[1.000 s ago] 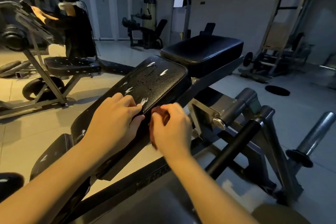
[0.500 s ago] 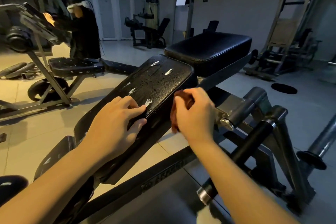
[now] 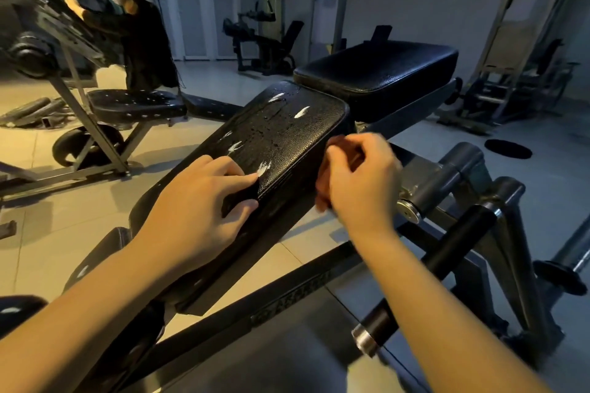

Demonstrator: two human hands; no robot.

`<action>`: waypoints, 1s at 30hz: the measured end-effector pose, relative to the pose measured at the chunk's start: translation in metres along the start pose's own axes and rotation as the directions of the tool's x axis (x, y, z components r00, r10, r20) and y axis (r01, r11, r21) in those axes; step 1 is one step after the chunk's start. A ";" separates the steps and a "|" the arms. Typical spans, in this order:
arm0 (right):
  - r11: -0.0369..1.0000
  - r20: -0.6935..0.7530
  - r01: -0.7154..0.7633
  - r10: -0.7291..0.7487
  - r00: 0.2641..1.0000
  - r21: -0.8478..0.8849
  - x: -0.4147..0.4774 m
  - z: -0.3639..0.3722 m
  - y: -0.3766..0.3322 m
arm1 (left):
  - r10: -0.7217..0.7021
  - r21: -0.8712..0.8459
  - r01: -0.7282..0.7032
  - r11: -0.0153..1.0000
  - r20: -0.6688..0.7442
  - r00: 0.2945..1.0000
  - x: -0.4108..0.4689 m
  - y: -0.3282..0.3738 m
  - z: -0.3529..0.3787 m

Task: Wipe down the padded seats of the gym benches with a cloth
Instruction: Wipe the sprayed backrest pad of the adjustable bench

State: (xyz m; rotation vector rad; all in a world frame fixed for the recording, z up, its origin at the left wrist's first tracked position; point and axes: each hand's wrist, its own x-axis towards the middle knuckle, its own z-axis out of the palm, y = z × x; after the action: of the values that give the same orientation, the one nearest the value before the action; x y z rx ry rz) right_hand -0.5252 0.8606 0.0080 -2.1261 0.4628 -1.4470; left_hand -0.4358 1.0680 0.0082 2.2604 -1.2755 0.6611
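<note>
Dim gym, warm light from left, right hand [image 3: 357, 182] motion-blurred, edges distorted.

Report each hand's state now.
Left hand: open, resting on the sloped pad.
Right hand: closed around a reddish cloth.
</note>
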 end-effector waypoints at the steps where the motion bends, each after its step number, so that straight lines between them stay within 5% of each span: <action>1: 0.999 -0.056 -0.034 0.034 0.998 0.006 0.004 0.000 0.001 | -0.009 -0.018 0.009 1.000 -0.002 1.000 -0.001 0.000 0.000; 3: 0.999 -0.042 -0.019 0.020 0.999 0.026 -0.016 0.009 -0.007 | -0.041 -0.061 0.040 0.997 -0.016 0.999 -0.002 -0.002 -0.001; 5: 0.990 0.124 0.139 -0.140 0.982 0.019 -0.061 0.023 -0.017 | -0.055 -0.083 0.052 0.995 -0.025 0.998 -0.001 -0.003 -0.001; 8: 0.923 0.340 0.383 -0.369 0.865 0.028 -0.099 0.026 -0.023 | -0.052 -0.091 0.050 0.995 -0.023 0.998 -0.004 -0.006 -0.003; 12: 0.995 0.055 0.104 -0.103 0.993 -0.007 -0.023 0.009 0.002 | -0.059 -0.101 0.054 0.993 -0.048 0.997 -0.010 -0.007 -0.002; 16: 1.000 -0.056 -0.001 0.001 0.998 0.004 -0.014 0.007 0.006 | -0.054 -0.103 0.049 0.994 -0.048 0.997 -0.011 -0.006 0.000; 18: 0.984 0.110 0.179 -0.179 0.978 0.008 -0.057 0.021 -0.007 | -0.058 -0.113 0.051 0.992 -0.052 0.997 -0.010 -0.006 0.000; 21: 0.850 0.347 0.526 -0.496 0.796 0.007 -0.091 0.026 -0.015 | -0.069 -0.142 0.060 0.988 -0.053 0.996 -0.012 -0.006 0.000; 23: 0.875 0.248 0.484 -0.462 0.851 -0.029 -0.059 0.019 -0.003 | -0.058 -0.146 0.050 0.988 -0.047 0.997 -0.013 -0.007 0.000; 25: 0.957 0.055 0.278 -0.275 0.960 -0.078 -0.020 0.007 0.006 | -0.054 -0.123 0.047 0.991 -0.054 0.997 -0.014 -0.008 0.001; 27: 0.994 -0.059 0.105 -0.107 0.992 -0.035 0.001 -0.001 0.014 | -0.061 -0.104 0.056 0.993 -0.050 0.997 -0.016 -0.004 0.003; 30: 0.984 0.025 0.175 -0.174 0.984 -0.029 -0.034 0.013 0.004 | -0.067 -0.093 0.062 0.994 -0.046 0.997 -0.014 0.000 0.002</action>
State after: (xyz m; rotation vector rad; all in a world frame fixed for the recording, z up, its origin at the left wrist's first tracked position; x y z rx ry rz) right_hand -0.5259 0.8792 -0.0234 -2.2534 0.2982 -1.5177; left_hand -0.4419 1.0753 -0.0019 2.1875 -1.1805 0.6182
